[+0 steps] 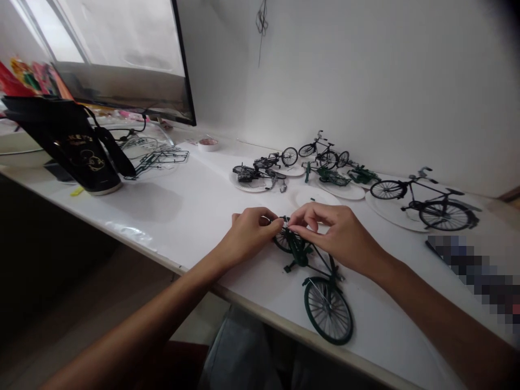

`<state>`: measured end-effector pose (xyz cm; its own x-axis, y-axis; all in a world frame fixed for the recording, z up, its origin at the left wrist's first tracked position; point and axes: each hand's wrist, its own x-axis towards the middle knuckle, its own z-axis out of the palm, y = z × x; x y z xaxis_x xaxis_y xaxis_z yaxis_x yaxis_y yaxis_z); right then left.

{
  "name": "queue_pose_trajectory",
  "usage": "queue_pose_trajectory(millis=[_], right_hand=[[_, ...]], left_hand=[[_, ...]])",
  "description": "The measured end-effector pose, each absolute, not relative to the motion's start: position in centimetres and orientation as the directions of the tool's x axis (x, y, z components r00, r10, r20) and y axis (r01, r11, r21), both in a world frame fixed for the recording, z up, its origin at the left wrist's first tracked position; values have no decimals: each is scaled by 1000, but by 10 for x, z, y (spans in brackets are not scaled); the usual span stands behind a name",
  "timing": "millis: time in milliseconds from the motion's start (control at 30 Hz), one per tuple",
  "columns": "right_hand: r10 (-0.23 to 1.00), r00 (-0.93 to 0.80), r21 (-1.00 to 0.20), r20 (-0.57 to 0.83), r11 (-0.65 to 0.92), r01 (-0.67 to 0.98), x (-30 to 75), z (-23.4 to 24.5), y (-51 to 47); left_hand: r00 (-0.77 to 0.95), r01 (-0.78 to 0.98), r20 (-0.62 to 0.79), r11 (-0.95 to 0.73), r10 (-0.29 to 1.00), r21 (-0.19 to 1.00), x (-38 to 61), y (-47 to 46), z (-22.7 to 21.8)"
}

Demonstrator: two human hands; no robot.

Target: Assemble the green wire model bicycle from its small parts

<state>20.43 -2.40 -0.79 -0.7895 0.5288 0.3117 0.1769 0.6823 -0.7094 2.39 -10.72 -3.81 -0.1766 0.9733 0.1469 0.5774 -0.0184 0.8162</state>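
- Head view: see bike on counter, far wheel by left grip and right grip.
- Pinched narrow on bike; cannot tell which part.
- Brace bike; press gently, sparing wheel.

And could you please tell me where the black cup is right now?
In the head view, the black cup stands at the left of the table, in front of the monitor, beside some wire frames.

A tall black gold-printed tumbler (black strap hanging beside it) stands near a wide black-framed monitor, a small round white dish to their right.
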Motion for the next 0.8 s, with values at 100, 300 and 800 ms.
queue_pose_trajectory(millis=[100,300,800], right_hand=[[491,-809,-657,323,732,183,206,-8,-23],[408,-832,-527,377,833,170,205,-8,-21],[332,-840,-377,429,911,167,202,-4,-23]], left_hand=[[-188,561,141,-11,972,828,25,-107,-38],[-202,563,172,-29,964,826,25,-107,-41],[-209,554,149,-9,966,832,24,-107,-42]])
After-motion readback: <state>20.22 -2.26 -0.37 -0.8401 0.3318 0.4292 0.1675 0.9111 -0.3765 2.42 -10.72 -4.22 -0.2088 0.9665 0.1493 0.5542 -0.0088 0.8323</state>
